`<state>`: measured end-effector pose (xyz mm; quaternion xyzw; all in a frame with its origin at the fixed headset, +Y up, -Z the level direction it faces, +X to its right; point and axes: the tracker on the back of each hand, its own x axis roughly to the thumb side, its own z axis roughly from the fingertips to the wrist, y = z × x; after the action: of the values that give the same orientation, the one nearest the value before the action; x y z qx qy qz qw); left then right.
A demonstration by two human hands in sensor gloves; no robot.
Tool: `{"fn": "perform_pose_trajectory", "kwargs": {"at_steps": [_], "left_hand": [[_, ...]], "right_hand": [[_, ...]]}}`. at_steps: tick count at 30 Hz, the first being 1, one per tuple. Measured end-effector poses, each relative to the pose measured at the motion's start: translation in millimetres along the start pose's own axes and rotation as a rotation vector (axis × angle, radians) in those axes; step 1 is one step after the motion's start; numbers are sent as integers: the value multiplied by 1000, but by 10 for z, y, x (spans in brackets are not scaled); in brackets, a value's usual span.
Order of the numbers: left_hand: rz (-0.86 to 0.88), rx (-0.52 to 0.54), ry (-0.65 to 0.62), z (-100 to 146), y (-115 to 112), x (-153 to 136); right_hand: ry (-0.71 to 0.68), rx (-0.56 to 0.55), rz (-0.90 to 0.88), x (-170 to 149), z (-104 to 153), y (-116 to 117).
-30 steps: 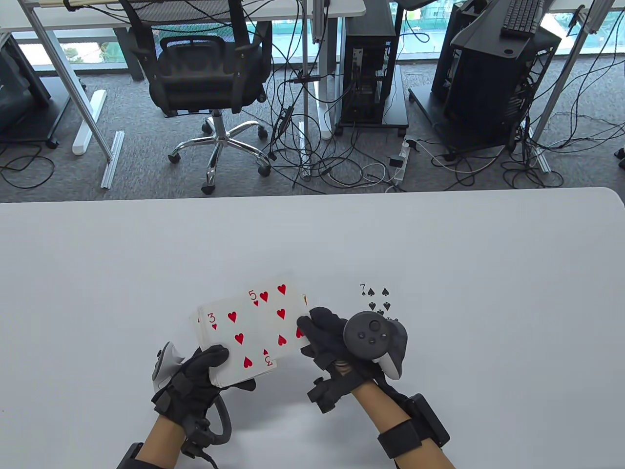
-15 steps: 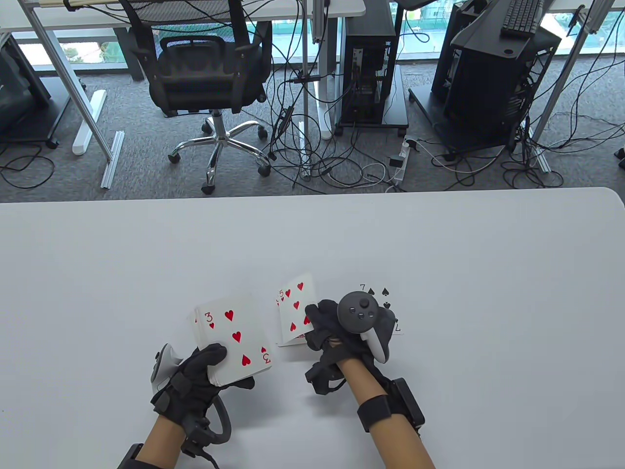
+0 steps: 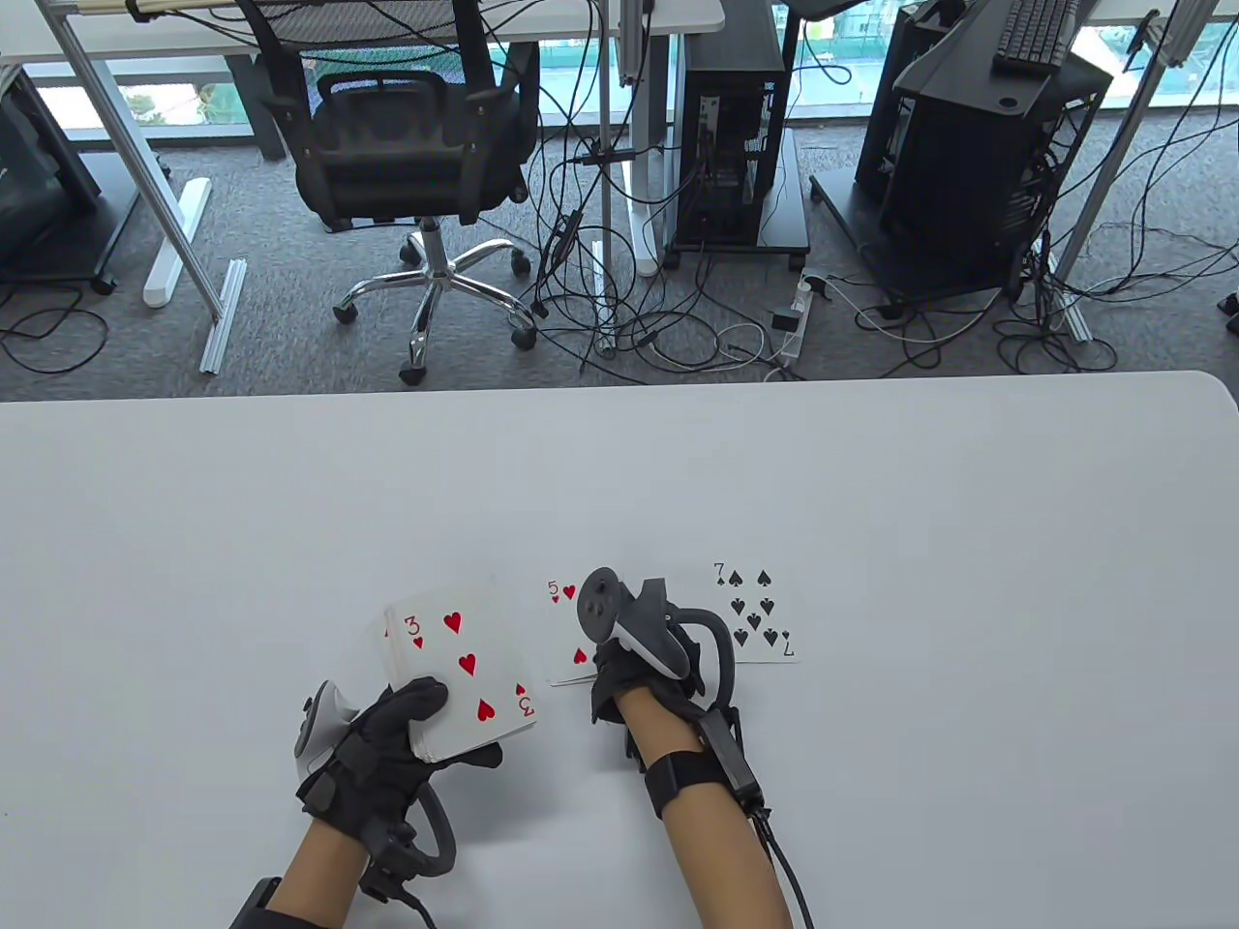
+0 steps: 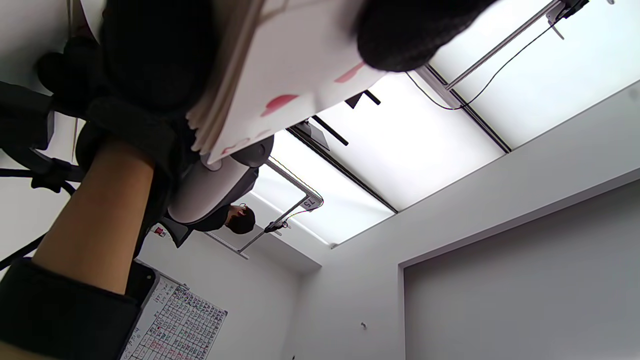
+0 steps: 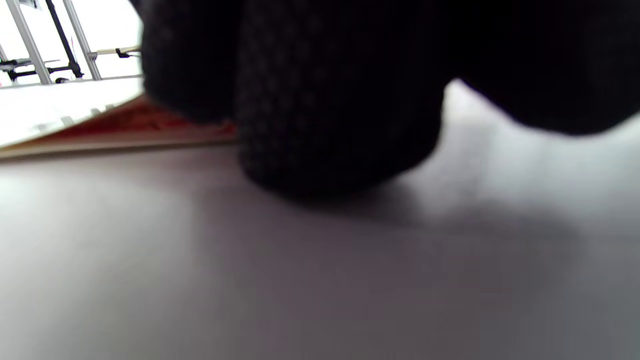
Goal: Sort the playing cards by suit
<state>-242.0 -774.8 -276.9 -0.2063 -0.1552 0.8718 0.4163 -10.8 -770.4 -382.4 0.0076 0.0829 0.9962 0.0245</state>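
My left hand (image 3: 402, 731) grips a face-up deck of cards (image 3: 460, 668) just above the table, with the three of hearts on top. The left wrist view shows that deck (image 4: 280, 75) from below, with a fingertip (image 4: 410, 30) curled over its edge. My right hand (image 3: 619, 668) is turned down onto the table, pinching the right edge of the five of hearts (image 3: 564, 634). That card lies almost flat, its near edge slightly raised. In the right wrist view the card (image 5: 125, 130) runs into my fingers (image 5: 330, 100), which touch the table. The seven of spades (image 3: 760, 614) lies face up just right of my hand.
The white table (image 3: 871, 484) stretches wide around the cards, with its far edge at mid-frame. Beyond it stand an office chair (image 3: 407, 145), computer towers (image 3: 740, 126) and loose cables on the carpet.
My right hand drew the five of hearts off the deck, carried it right and lowered it to the table beside the seven of spades, rolling palm-down. The left hand stayed put.
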Motion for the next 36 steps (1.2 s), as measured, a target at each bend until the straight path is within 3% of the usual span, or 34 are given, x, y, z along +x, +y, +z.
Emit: {"fn": "perform_pose_trajectory", "kwargs": {"at_steps": [6,12,16,20,23,27,33,36], "left_hand": [[-1,1,3,1,3,0],[2,-1,0,0,4,1],[3,-5,-5,-3,6,3],[-1,0,4,0,8,-7],[-3,6,10,4,10,-13],[-1,12,10,14,19,-21],[-18,12,16,11,18,-16],[-17,15,27,8,19,-33]], "right_hand": [[-39,13,228,159,35,30],[-26,-2,304,131,86,-29],[-63,-69,86,34,147,-274],[-259,-183,-410,-28,336,-554],[-414,-200,-694,7,550,-614],[-502,-196,-790,75,781,-582],[-560,-209,-856,89,892,-538],[-589,-154,-821,169,936,-512]]}}
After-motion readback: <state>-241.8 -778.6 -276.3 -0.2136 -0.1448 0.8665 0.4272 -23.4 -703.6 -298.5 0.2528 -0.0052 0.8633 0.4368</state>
